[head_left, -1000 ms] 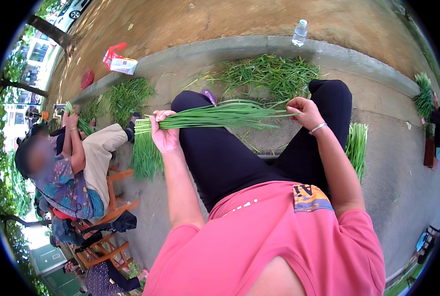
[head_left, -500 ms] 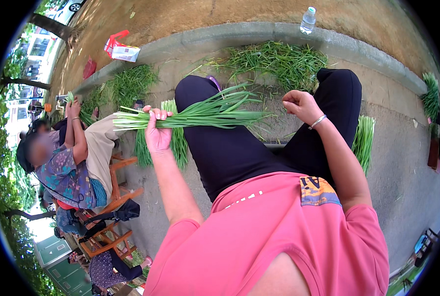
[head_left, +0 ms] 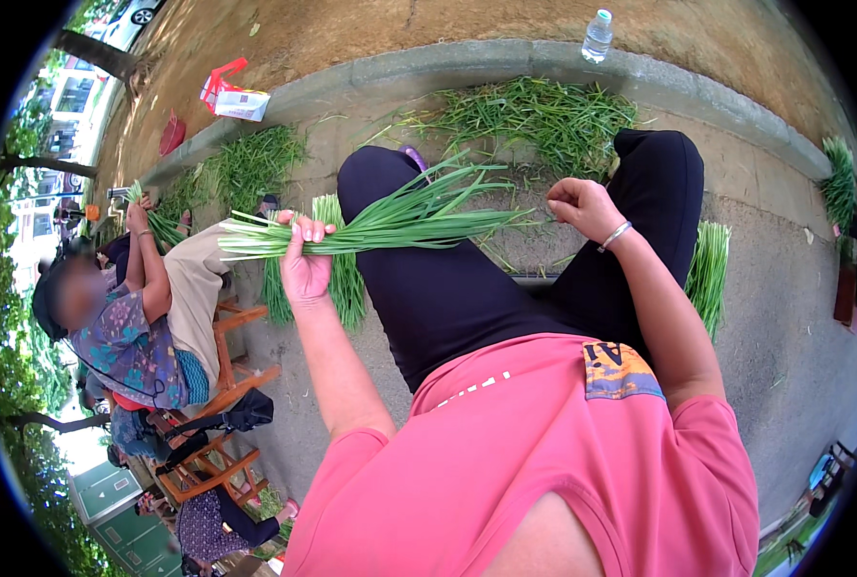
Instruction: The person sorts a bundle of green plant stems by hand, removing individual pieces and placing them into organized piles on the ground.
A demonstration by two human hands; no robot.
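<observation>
My left hand [head_left: 305, 269] is closed around a bunch of green chives [head_left: 399, 226], held sideways above my left thigh. Their pale stem ends stick out to the left, and the long leaves fan out to the right over my lap. Over toward my right knee, my right hand [head_left: 590, 210] hangs apart from the bunch, thumb and fingertips pinched together. Whether anything small is between them I cannot make out. Bundles of chives [head_left: 351, 288] lie on the ground beside my left leg, partly behind my hand and the bunch. Another chive bundle [head_left: 707, 279] is beside my right leg.
Loose green leaves [head_left: 534, 115] are heaped before my feet, against a concrete curb [head_left: 399, 72]. On the curb stand a water bottle [head_left: 596, 37] and a red-and-white bag [head_left: 239, 101]. At left another person [head_left: 130, 327] sits holding greens, near a second leaf pile [head_left: 255, 163].
The leaf ends of the bunch have spread and lifted slightly in my left hand. My right hand has barely moved.
</observation>
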